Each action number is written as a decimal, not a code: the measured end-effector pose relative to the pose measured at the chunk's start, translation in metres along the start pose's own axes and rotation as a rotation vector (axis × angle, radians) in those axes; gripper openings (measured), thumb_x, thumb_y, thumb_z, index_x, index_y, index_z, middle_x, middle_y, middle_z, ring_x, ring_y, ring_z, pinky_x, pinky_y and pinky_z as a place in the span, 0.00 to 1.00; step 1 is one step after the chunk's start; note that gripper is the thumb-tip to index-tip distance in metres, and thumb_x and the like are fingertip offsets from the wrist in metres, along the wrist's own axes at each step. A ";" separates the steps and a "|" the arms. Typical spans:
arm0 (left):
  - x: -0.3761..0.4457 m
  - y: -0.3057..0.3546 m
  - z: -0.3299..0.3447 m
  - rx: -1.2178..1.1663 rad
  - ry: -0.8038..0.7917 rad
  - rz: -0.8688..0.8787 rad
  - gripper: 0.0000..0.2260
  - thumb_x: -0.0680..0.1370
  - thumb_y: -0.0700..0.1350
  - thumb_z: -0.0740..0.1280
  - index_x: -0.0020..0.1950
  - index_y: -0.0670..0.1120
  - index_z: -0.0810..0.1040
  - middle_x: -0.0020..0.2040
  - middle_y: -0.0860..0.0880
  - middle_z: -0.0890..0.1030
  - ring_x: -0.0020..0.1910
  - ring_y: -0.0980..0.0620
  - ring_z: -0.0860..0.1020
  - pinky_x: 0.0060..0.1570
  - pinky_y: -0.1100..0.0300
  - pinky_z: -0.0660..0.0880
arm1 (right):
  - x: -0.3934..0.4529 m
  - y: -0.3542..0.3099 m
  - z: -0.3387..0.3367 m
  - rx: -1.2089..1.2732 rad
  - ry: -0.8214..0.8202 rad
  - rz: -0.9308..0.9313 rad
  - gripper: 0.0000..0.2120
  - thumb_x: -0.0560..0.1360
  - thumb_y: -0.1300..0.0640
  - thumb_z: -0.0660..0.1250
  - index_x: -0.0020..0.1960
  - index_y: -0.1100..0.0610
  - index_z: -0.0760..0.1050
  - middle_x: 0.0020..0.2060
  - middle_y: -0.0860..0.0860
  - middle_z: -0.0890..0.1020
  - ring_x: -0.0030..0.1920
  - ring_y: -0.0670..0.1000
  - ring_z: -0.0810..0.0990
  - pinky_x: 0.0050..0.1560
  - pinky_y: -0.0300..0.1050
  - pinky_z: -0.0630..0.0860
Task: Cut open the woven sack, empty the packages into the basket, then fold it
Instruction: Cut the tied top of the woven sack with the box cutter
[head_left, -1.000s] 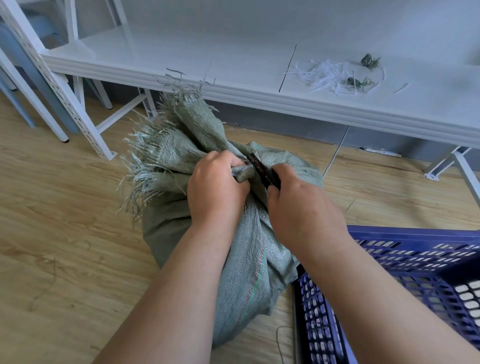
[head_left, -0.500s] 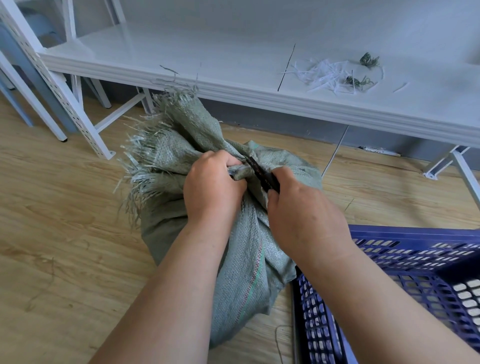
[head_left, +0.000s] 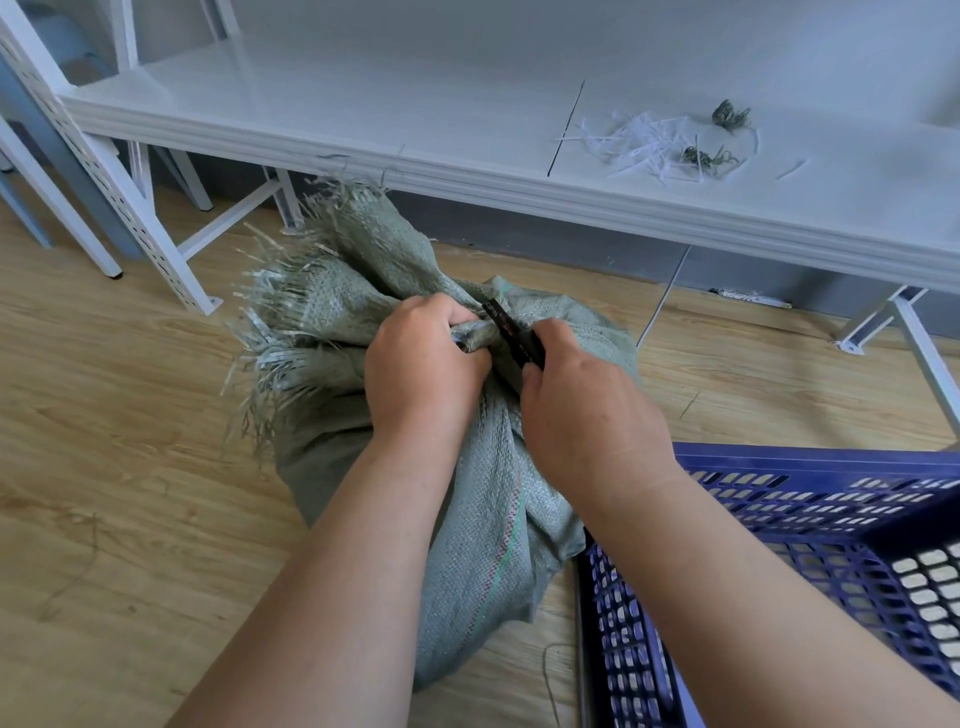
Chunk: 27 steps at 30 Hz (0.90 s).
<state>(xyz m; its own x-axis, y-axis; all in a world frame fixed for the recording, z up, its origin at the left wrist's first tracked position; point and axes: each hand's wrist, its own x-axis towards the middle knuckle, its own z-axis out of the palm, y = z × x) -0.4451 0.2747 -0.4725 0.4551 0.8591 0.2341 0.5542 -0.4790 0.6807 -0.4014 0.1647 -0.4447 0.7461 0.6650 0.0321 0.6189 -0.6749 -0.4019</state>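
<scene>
My left hand (head_left: 423, 364) clenches the gathered neck of the green woven sack (head_left: 483, 499), which stands on the wooden floor (head_left: 114, 467) against the near corner of the blue plastic basket (head_left: 810, 525). My right hand (head_left: 587, 410) grips a dark-handled cutter (head_left: 511, 335), its tip set against the bunched neck just beside my left knuckles. Over the last second little has shifted: both hands have kept their hold and only crept slightly, the blade working at the same spot. So I judge the cut is still underway, the sack not yet open. The frayed mouth (head_left: 291, 332) fans out leftward. White strips (head_left: 644, 145) lie on the tabletop (head_left: 395, 104).
</scene>
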 end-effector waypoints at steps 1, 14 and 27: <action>0.001 -0.001 0.000 -0.006 0.002 -0.007 0.09 0.68 0.43 0.71 0.46 0.53 0.82 0.46 0.53 0.81 0.47 0.50 0.78 0.45 0.58 0.73 | 0.000 0.000 0.000 0.002 -0.004 -0.006 0.14 0.81 0.56 0.53 0.66 0.50 0.62 0.49 0.53 0.81 0.43 0.57 0.73 0.39 0.46 0.65; 0.004 -0.002 -0.003 -0.020 0.003 -0.022 0.09 0.68 0.43 0.71 0.46 0.53 0.82 0.47 0.54 0.81 0.47 0.50 0.79 0.45 0.57 0.75 | 0.000 0.000 0.001 0.021 -0.029 -0.034 0.14 0.82 0.53 0.51 0.68 0.49 0.61 0.50 0.53 0.81 0.47 0.58 0.77 0.40 0.46 0.66; 0.004 -0.003 -0.006 0.012 0.010 -0.015 0.10 0.68 0.43 0.70 0.47 0.52 0.83 0.47 0.54 0.80 0.47 0.50 0.78 0.45 0.57 0.74 | -0.003 0.000 -0.004 0.022 -0.042 -0.020 0.13 0.82 0.52 0.52 0.66 0.48 0.62 0.48 0.53 0.81 0.41 0.56 0.70 0.40 0.47 0.67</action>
<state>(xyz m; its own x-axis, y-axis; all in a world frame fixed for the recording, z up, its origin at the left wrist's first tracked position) -0.4489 0.2803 -0.4698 0.4393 0.8681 0.2312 0.5690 -0.4680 0.6762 -0.4027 0.1613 -0.4408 0.7224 0.6914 0.0021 0.6275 -0.6544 -0.4218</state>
